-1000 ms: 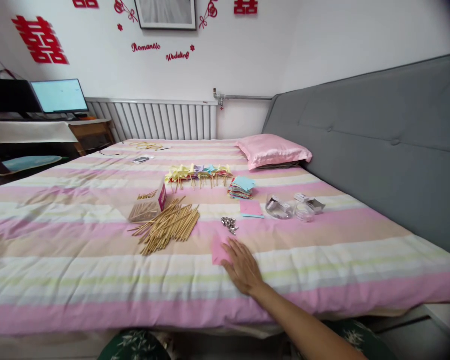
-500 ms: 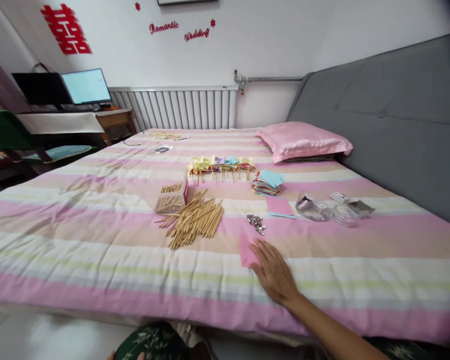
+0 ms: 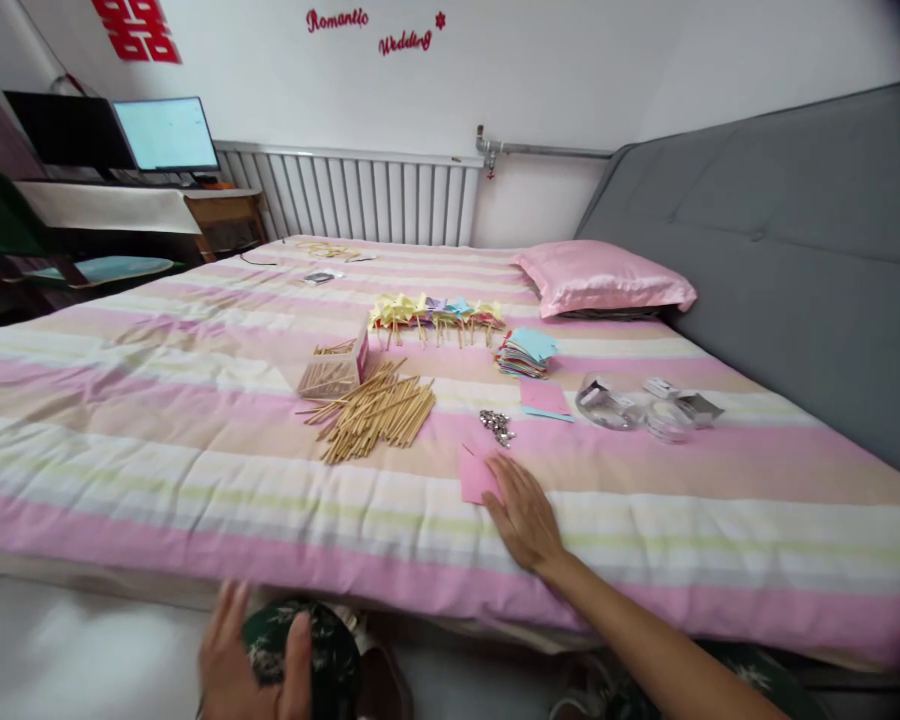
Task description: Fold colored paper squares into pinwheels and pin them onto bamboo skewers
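Observation:
My right hand (image 3: 523, 512) lies on the bedspread, its fingers stretched over the right part of a pink paper square (image 3: 476, 478); a thin slit or line shows at the paper's upper edge. Low in the view, my left hand (image 3: 249, 665) is raised by my knee, thumb and fingers apart, holding nothing. Just beyond the pink square is a small pile of silvery metal fasteners (image 3: 497, 427), too small to make out exactly. Left of it, a heap of thin wooden sticks (image 3: 379, 412) spreads beside a clear box (image 3: 333, 376) with more sticks inside.
A row of paper pinwheels (image 3: 435, 315) on sticks lies farther back. Right of it are a stack of coloured paper (image 3: 526, 352), pink and blue sheets (image 3: 546, 398) and clear plastic containers (image 3: 607, 402). A pink pillow (image 3: 604, 278) rests by the grey headboard (image 3: 780, 230).
My left hand has risen into view from the bottom edge, with its fingers spreading. The camera view has tilted down a little; my right hand stays on the pink paper.

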### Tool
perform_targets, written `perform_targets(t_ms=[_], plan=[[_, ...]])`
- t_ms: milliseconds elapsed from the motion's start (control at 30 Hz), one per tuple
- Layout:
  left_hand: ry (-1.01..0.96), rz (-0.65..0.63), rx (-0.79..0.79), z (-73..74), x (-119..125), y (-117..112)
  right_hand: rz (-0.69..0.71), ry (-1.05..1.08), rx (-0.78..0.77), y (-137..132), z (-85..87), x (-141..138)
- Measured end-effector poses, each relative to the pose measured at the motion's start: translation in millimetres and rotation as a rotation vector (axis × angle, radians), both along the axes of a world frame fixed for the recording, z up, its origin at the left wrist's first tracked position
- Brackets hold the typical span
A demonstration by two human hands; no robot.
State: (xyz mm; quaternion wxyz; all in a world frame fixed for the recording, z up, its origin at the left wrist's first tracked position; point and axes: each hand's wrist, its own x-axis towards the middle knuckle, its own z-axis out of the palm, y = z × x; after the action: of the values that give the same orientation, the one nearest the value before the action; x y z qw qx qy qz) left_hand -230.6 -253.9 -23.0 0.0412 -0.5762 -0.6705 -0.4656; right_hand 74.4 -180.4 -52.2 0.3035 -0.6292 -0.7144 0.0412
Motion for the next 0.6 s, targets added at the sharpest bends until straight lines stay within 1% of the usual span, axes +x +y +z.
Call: perform_targets(t_ms=[67,133,200,233,267,300,367,467,600], plan=[[-0.085,-0.197,-0.022,24.7,36.7,21.2,-0.015,0.156,0.001,2.3,3.3,3.9],[-0.244,-0.445,-0.165,41.5,73.0,50.5,-0.067,0.336,-0.001,9.4,7.3,12.0],[-0.405,-0.533,-0.369,48.6,106.2,84.2,-0.182,0.488,-0.010,22.2,11.9,25.1],[-0.438,-0.550,-0.471,49.1,120.8,100.9,-0.252,0.510,-0.041,30.2,14.1,33.2],[-0.439,-0.538,-0.566,47.9,133.6,116.5,-0.290,0.507,-0.056,38.9,16.3,41.7],[-0.429,-0.516,-0.604,45.7,144.6,130.2,-0.310,0.499,-0.071,47.7,18.2,50.2],[-0.434,-0.509,-0.656,40.0,161.0,151.2,-0.301,0.463,-0.127,64.0,21.4,65.0],[-0.472,-0.509,-0.736,31.4,174.1,167.2,-0.242,0.389,-0.198,82.4,23.5,76.5],[-0.543,-0.511,-0.795,21.6,180.4,174.4,-0.220,0.335,-0.228,101.4,18.9,73.6]])
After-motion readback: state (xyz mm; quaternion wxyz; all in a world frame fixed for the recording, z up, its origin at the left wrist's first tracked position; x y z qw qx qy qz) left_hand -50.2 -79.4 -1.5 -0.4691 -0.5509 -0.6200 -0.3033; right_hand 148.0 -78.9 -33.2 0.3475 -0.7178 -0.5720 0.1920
